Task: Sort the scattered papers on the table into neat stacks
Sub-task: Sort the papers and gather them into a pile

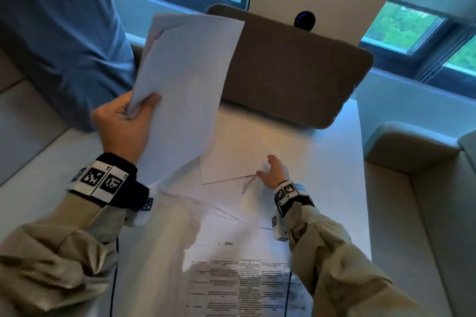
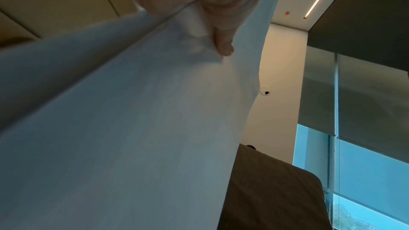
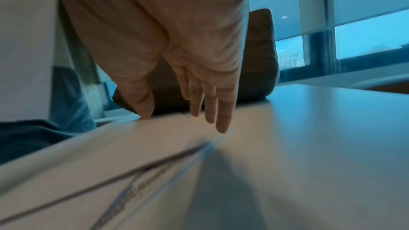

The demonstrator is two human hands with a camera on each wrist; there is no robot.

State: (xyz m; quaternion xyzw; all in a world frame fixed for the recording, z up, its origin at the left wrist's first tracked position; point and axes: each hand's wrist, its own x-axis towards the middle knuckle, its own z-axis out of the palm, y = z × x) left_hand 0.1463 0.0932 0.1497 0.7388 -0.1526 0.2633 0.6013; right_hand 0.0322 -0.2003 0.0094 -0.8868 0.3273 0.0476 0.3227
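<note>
My left hand (image 1: 128, 121) grips a bundle of white sheets (image 1: 185, 85) at its lower left corner and holds it raised above the table; in the left wrist view the sheets (image 2: 124, 128) fill the picture, with my fingers (image 2: 223, 45) pinching them. Loose papers (image 1: 231, 162) lie overlapping on the white table (image 1: 334, 152), some blank, and a printed sheet (image 1: 244, 283) lies nearest me. My right hand (image 1: 274, 171) hovers with straight fingers (image 3: 208, 104) over the right edge of a blank sheet (image 3: 124, 139), holding nothing.
A brown chair back (image 1: 288, 67) stands at the far side of the table. A person in a blue shirt (image 1: 61, 33) stands at the far left. Beige seating (image 1: 412, 152) borders the table's right side. Windows (image 1: 401, 26) lie beyond.
</note>
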